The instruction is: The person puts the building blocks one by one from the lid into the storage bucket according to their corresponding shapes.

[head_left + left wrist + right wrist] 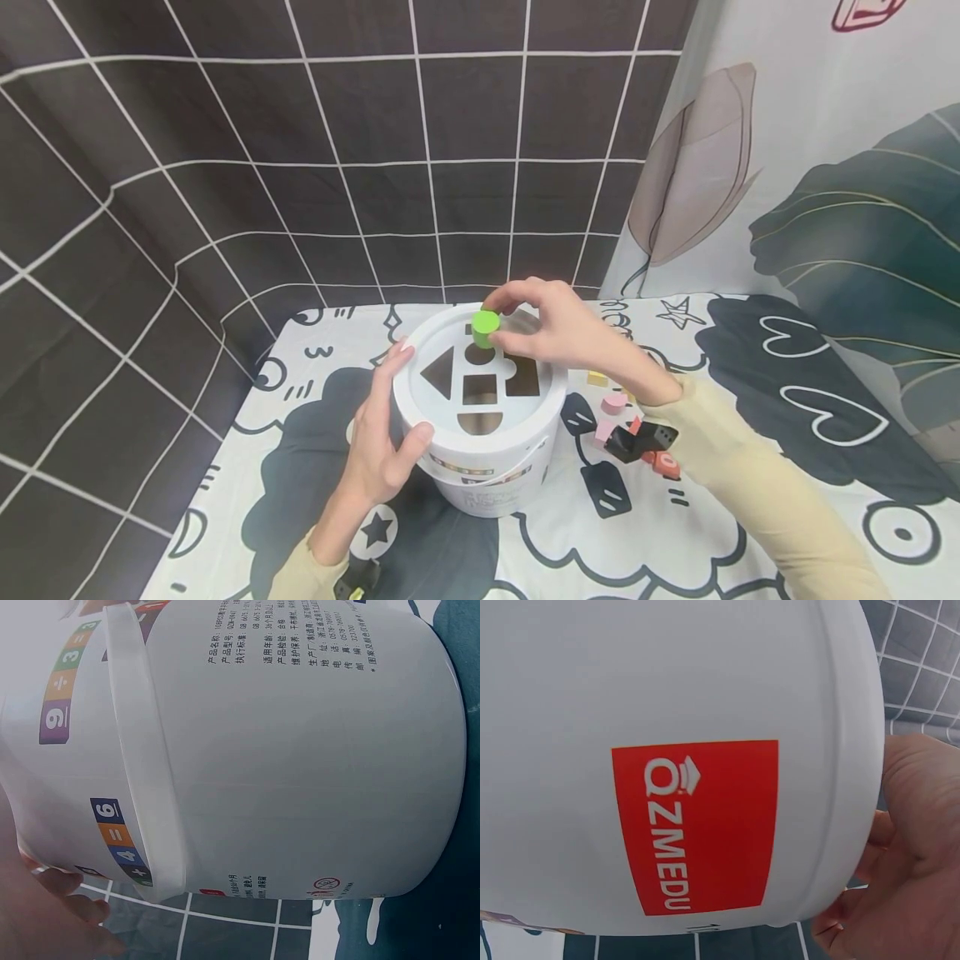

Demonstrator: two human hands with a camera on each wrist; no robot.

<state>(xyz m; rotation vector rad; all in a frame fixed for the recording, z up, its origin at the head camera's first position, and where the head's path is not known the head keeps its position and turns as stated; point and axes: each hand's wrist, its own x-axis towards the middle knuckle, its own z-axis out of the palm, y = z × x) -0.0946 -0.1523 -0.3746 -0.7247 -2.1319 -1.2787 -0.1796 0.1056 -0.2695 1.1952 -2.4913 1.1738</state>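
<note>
The thumb and fingers of the right hand pinch a small green cylinder by its sides, flat face up, a grip that leaves its underside free. It sits over the far part of the lid, in line with the round opening, apparently because its shape suits that hole; whether it touches the lid I cannot tell. The left hand is spread wide around the left side of the rim, fingers toward the far side and thumb at the near edge, probably to steady the white bucket while the other hand works on top. The bucket stands upright, its pale handle hanging against the near side, clear of the lid's cut-outs. Just right of the bucket, beneath the right forearm, a pink round block, a yellow block and a red-orange piece lie on the patterned cloth, seemingly kept within reach; the black wrist camera partly hides that group. A dark gridded curtain closes the far side.
</note>
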